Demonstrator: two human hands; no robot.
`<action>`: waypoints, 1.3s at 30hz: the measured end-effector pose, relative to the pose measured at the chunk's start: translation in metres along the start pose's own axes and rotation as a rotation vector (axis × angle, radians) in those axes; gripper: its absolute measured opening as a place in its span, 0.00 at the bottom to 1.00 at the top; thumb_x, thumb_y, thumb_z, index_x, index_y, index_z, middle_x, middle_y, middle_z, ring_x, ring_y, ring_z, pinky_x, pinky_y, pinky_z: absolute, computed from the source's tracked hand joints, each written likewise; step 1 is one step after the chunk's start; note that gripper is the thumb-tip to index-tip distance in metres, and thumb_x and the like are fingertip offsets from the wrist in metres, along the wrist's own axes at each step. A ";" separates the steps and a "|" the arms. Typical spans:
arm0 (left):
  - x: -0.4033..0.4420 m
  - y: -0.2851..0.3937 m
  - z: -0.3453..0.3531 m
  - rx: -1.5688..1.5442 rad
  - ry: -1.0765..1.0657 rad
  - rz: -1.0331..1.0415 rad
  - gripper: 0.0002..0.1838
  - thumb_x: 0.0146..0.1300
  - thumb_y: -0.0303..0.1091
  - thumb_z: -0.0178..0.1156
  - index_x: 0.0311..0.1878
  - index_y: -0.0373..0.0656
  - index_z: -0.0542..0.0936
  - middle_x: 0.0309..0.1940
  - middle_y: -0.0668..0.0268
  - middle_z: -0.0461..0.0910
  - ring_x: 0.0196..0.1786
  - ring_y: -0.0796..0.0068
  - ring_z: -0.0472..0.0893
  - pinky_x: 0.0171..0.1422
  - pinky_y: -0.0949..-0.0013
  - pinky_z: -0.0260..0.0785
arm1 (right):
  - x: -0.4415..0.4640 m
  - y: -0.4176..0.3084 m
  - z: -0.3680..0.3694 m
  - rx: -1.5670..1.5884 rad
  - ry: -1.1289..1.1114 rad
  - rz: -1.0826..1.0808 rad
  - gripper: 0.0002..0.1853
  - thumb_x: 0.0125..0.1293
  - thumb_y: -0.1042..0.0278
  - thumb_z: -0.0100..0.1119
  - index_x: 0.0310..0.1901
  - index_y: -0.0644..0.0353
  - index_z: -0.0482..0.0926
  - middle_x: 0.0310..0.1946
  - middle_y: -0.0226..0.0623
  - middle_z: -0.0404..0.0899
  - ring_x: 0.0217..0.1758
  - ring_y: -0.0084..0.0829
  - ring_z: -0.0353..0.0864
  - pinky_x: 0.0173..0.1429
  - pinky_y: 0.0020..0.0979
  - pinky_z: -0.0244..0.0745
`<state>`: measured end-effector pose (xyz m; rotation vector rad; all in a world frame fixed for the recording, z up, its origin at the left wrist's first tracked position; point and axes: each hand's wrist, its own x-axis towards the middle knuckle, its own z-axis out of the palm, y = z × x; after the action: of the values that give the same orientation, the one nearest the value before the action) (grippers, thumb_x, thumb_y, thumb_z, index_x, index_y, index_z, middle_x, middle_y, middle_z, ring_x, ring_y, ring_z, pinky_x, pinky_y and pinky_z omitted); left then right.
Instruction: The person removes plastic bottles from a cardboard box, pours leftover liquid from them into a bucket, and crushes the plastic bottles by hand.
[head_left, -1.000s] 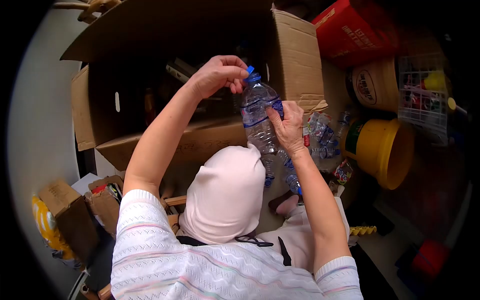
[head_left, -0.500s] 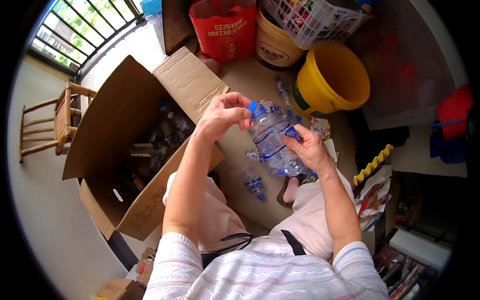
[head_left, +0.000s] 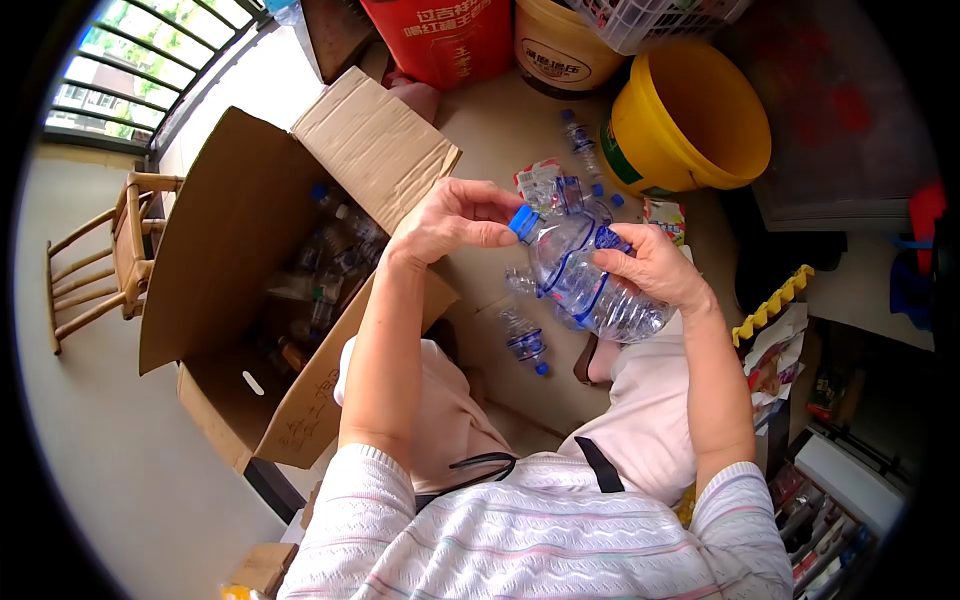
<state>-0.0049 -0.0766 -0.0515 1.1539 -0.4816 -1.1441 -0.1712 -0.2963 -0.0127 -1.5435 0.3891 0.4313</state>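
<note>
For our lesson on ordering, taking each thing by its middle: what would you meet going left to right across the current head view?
Chair → open cardboard box → left hand → large clear bottle → right hand → wavy yellow strip.

Gap between carton flap (head_left: 375,150) and yellow bucket (head_left: 641,112); large bottle (head_left: 590,285) obstructs near side.

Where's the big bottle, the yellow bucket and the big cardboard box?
Big bottle (head_left: 572,268): head view, on its clear side.
Yellow bucket (head_left: 648,138): head view, on its outer wall.
Big cardboard box (head_left: 318,394): head view, on the wall with writing.
</note>
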 end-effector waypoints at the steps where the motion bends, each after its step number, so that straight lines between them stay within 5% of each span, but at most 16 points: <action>1: -0.002 0.001 -0.002 0.003 0.012 0.007 0.24 0.47 0.32 0.73 0.48 0.35 0.79 0.33 0.66 0.82 0.34 0.80 0.79 0.35 0.79 0.72 | 0.003 0.001 0.001 0.017 -0.001 -0.013 0.11 0.64 0.63 0.61 0.30 0.62 0.77 0.17 0.21 0.70 0.16 0.11 0.62 0.19 0.18 0.57; 6: -0.001 0.000 -0.002 -0.035 0.127 -0.121 0.18 0.58 0.42 0.66 0.45 0.37 0.80 0.27 0.68 0.79 0.22 0.83 0.73 0.23 0.80 0.64 | 0.012 0.006 0.006 -0.092 0.063 -0.089 0.12 0.65 0.63 0.60 0.29 0.63 0.76 0.16 0.22 0.70 0.16 0.13 0.60 0.20 0.20 0.57; 11: 0.006 -0.010 0.011 0.106 0.214 -0.101 0.18 0.62 0.44 0.62 0.44 0.37 0.80 0.25 0.70 0.78 0.21 0.85 0.72 0.22 0.80 0.63 | 0.009 0.011 0.015 -0.400 0.246 -0.304 0.12 0.64 0.65 0.60 0.30 0.66 0.75 0.18 0.26 0.74 0.20 0.15 0.62 0.24 0.24 0.61; 14: 0.003 -0.007 0.011 0.171 0.156 -0.017 0.18 0.63 0.44 0.61 0.44 0.37 0.80 0.26 0.71 0.78 0.22 0.85 0.72 0.24 0.81 0.63 | 0.012 0.024 0.023 -0.199 0.165 -0.305 0.12 0.65 0.63 0.59 0.30 0.64 0.75 0.17 0.26 0.73 0.17 0.15 0.63 0.22 0.22 0.62; 17: 0.000 -0.004 0.011 0.209 0.137 -0.019 0.18 0.63 0.44 0.61 0.44 0.37 0.81 0.26 0.72 0.78 0.22 0.86 0.70 0.26 0.81 0.63 | 0.005 0.019 0.025 0.097 0.002 0.008 0.14 0.66 0.59 0.59 0.30 0.61 0.75 0.16 0.24 0.71 0.15 0.14 0.65 0.20 0.19 0.62; 22: -0.003 -0.005 0.009 0.194 0.122 -0.005 0.18 0.64 0.46 0.59 0.43 0.38 0.81 0.25 0.73 0.77 0.21 0.86 0.69 0.26 0.81 0.62 | 0.006 0.021 0.024 0.206 -0.071 0.063 0.17 0.65 0.53 0.58 0.28 0.59 0.73 0.15 0.23 0.70 0.13 0.14 0.68 0.17 0.16 0.65; 27: 0.004 -0.009 0.006 0.251 0.414 -0.033 0.20 0.65 0.46 0.58 0.50 0.38 0.78 0.28 0.71 0.78 0.23 0.84 0.73 0.26 0.80 0.64 | 0.025 0.028 0.017 0.107 0.023 0.014 0.18 0.65 0.52 0.58 0.27 0.59 0.73 0.14 0.24 0.70 0.12 0.15 0.68 0.16 0.17 0.64; 31: 0.000 -0.012 -0.015 0.363 0.649 0.119 0.21 0.65 0.44 0.58 0.54 0.38 0.76 0.31 0.68 0.79 0.27 0.84 0.76 0.27 0.79 0.67 | 0.036 0.043 0.012 -0.385 0.214 -0.031 0.21 0.58 0.55 0.66 0.39 0.67 0.77 0.22 0.36 0.78 0.23 0.26 0.77 0.31 0.29 0.75; 32: -0.003 -0.011 -0.021 0.356 0.700 0.163 0.21 0.63 0.45 0.61 0.52 0.38 0.77 0.29 0.70 0.78 0.26 0.84 0.77 0.27 0.80 0.68 | 0.033 0.041 0.013 -0.498 0.245 0.003 0.28 0.56 0.54 0.65 0.50 0.68 0.74 0.34 0.47 0.81 0.38 0.38 0.81 0.46 0.36 0.74; 35: -0.022 -0.001 -0.038 0.378 0.832 0.280 0.17 0.63 0.37 0.62 0.51 0.37 0.78 0.31 0.71 0.79 0.30 0.84 0.78 0.29 0.80 0.68 | 0.035 0.047 0.019 -0.742 0.282 -0.049 0.31 0.59 0.55 0.63 0.60 0.63 0.69 0.46 0.54 0.78 0.47 0.39 0.80 0.52 0.36 0.74; 36: -0.032 0.007 -0.043 0.368 0.866 0.328 0.15 0.62 0.35 0.62 0.49 0.38 0.79 0.31 0.71 0.79 0.31 0.84 0.78 0.29 0.80 0.68 | 0.033 0.039 0.021 -0.735 0.226 -0.017 0.32 0.60 0.50 0.59 0.60 0.64 0.67 0.52 0.56 0.75 0.57 0.52 0.73 0.59 0.42 0.67; 39: -0.071 0.028 -0.071 0.291 1.020 0.428 0.14 0.61 0.33 0.62 0.48 0.37 0.79 0.33 0.69 0.81 0.32 0.82 0.80 0.30 0.80 0.69 | 0.037 0.046 0.022 -0.680 0.190 -0.072 0.28 0.58 0.55 0.62 0.57 0.62 0.71 0.48 0.51 0.78 0.48 0.46 0.79 0.52 0.37 0.73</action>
<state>0.0362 0.0187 -0.0377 1.6123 -0.0726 -0.0354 -0.1627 -0.2742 -0.0713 -2.2644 0.3479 0.3797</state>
